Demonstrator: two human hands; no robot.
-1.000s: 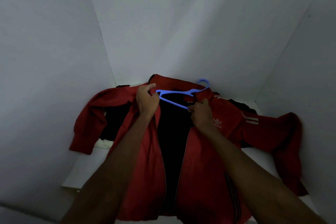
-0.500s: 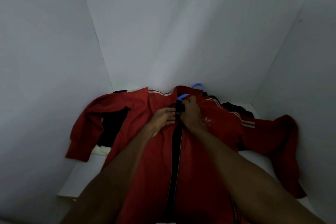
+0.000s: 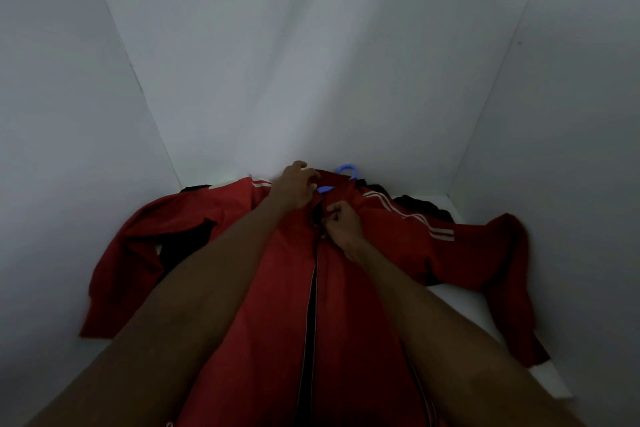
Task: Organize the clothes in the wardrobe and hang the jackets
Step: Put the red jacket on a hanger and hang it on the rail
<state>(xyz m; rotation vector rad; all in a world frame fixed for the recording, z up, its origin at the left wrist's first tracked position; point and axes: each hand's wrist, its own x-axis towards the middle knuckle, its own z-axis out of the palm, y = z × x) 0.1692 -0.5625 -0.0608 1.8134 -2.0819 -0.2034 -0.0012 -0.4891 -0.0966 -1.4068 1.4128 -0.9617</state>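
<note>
1. Lying front-up on the white wardrobe shelf (image 3: pixel 464 302): red track jacket (image 3: pixel 263 305), sleeves spreading toward 9 and 3 o'clock, front panels nearly meeting along the dark zip line.
2. Poking out of the collar at 12 o'clock: blue plastic hanger (image 3: pixel 347 170), hook free, shoulders apparently already inside the jacket.
3. Gripping the collar edge beside the hook: left hand (image 3: pixel 294 189), fingers curling round the fabric, probably steadying the neck on the hanger.
4. Pinching the top of the zip opening just beside it: right hand (image 3: pixel 341 224), fist tight, likely drawing the front closed to stop slipping.
5. Peeking from beneath at 2 and 9 o'clock: dark clothing (image 3: pixel 424 206), waiting unsorted.
</note>
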